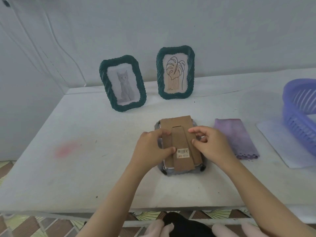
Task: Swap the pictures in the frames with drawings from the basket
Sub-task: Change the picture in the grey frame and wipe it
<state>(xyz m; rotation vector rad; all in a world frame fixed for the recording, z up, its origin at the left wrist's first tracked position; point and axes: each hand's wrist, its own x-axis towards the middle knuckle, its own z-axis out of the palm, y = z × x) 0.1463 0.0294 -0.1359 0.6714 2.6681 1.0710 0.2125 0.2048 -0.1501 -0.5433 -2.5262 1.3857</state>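
Left hand, right hand clamped on cardboard back; purple cloth, basket rightward.

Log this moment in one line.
stage: face-down frame on table | left hand: grips cardboard backing | right hand: grips cardboard backing | cat frame, leaf frame: upright behind

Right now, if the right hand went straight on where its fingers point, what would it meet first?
The right hand points left at the cardboard stand, which its fingers seem to touch; beyond lies the left hand.
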